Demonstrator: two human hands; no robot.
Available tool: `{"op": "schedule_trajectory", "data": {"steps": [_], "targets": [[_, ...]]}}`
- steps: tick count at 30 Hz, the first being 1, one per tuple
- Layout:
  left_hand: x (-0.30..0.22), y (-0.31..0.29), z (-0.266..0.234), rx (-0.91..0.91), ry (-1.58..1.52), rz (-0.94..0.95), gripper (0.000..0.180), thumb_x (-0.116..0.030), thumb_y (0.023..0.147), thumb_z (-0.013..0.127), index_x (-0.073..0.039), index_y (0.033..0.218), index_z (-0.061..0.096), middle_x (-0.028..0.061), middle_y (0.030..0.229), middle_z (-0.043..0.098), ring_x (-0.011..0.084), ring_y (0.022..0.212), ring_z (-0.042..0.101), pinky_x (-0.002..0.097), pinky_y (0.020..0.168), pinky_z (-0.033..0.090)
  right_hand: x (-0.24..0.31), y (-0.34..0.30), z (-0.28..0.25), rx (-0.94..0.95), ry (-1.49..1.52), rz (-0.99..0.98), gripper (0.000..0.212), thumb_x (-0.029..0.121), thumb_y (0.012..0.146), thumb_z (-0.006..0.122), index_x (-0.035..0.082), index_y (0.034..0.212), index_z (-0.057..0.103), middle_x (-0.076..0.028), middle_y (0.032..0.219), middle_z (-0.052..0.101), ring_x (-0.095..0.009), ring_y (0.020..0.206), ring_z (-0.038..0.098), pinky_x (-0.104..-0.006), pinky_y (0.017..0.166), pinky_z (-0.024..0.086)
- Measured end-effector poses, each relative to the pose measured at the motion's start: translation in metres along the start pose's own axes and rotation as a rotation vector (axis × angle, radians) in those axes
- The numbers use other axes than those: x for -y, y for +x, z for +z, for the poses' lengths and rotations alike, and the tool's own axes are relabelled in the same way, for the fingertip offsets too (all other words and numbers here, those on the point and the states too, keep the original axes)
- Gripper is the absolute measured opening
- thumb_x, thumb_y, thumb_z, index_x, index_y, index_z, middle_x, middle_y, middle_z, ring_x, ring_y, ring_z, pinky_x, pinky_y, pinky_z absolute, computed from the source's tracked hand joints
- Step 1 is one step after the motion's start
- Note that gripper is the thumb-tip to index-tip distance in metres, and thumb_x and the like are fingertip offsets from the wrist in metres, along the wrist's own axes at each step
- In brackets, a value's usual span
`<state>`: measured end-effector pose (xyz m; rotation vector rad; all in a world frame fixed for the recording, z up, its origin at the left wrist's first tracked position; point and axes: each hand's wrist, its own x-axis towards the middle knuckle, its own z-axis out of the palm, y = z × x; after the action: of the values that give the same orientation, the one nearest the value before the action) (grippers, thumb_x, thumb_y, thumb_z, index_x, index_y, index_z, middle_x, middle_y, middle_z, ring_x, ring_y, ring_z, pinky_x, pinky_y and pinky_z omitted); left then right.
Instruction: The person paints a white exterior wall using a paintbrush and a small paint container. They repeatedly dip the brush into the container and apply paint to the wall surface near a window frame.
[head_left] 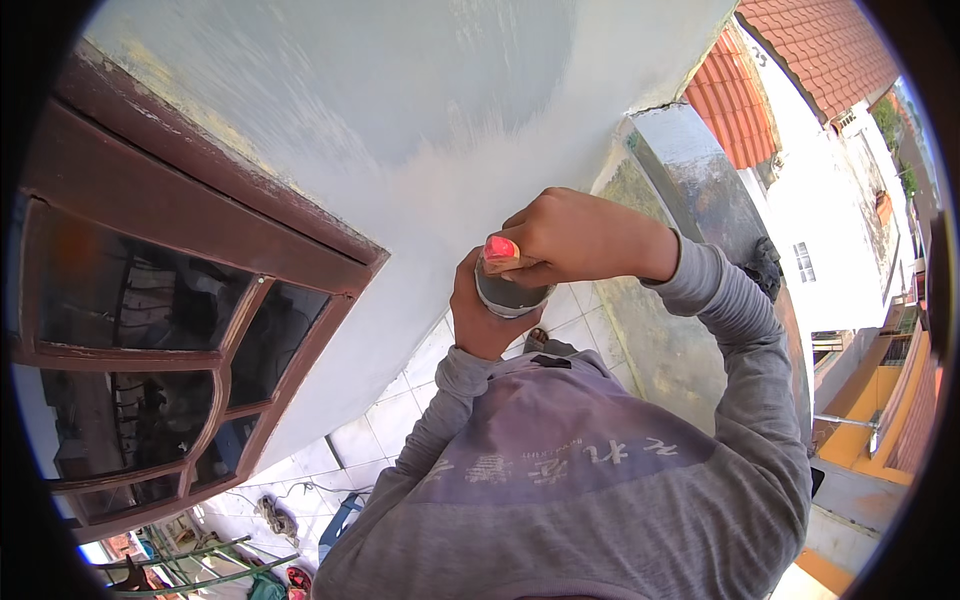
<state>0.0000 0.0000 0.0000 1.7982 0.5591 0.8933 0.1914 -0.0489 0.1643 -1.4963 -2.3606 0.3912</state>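
to avoid spilling, we should be keeping level the cup (512, 297), which our left grip (480, 322) is clasping near the wall (410, 215), while our right grip (565, 235) is holding the red-ended handle (500, 250) over it.

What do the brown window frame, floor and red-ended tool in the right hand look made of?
Window frame: probably painted wood, low sheen, chipped along its edges. Floor: likely glazed ceramic, pale squares with joint lines. Red-ended tool: perhaps painted wood or plastic; too covered to tell.
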Motion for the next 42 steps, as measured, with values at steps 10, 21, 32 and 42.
{"op": "schedule_trajectory", "data": {"steps": [10, 21, 32, 42], "targets": [[-0.005, -0.014, -0.002, -0.007, 0.017, -0.058, 0.099, -0.021, 0.067, 0.102, -0.003, 0.147, 0.046, 0.0174, 0.129, 0.070, 0.0285, 0.117, 0.073, 0.0398, 0.097, 0.061, 0.002, -0.020, 0.004, -0.145, 0.321, 0.069, 0.024, 0.020, 0.092, 0.080, 0.007, 0.112, 0.076, -0.009, 0.096, 0.078, -0.029, 0.080, 0.075, -0.0379, 0.071, 0.060], [0.002, 0.004, -0.019, 0.035, 0.038, -0.094, 0.099, -0.024, 0.068, 0.101, 0.004, 0.145, 0.046, 0.0192, 0.129, 0.069, 0.0262, 0.119, 0.071, 0.0389, 0.100, 0.059, 0.018, -0.032, 0.029, -0.672, 0.787, 0.296, 0.024, 0.015, 0.098, 0.079, 0.002, 0.116, 0.072, -0.006, 0.102, 0.076, -0.015, 0.090, 0.074, -0.0293, 0.078, 0.058], [0.019, -0.001, -0.066, 0.097, 0.096, 0.002, 0.101, -0.026, 0.064, 0.102, 0.000, 0.145, 0.047, 0.0167, 0.135, 0.068, 0.0263, 0.123, 0.070, 0.0400, 0.105, 0.057, 0.044, -0.021, 0.127, -1.333, 1.285, 0.644, 0.037, 0.016, 0.096, 0.080, -0.002, 0.120, 0.058, -0.011, 0.104, 0.071, -0.014, 0.088, 0.072, -0.0273, 0.067, 0.064], [0.032, -0.012, -0.118, 0.141, 0.093, 0.020, 0.099, -0.028, 0.068, 0.103, 0.002, 0.145, 0.047, 0.0192, 0.130, 0.070, 0.0295, 0.118, 0.072, 0.0413, 0.101, 0.059, 0.071, 0.022, 0.146, -1.411, 1.332, 0.668, 0.033, 0.018, 0.096, 0.078, 0.001, 0.117, 0.059, -0.008, 0.102, 0.067, -0.014, 0.091, 0.069, -0.0292, 0.071, 0.064]]}}
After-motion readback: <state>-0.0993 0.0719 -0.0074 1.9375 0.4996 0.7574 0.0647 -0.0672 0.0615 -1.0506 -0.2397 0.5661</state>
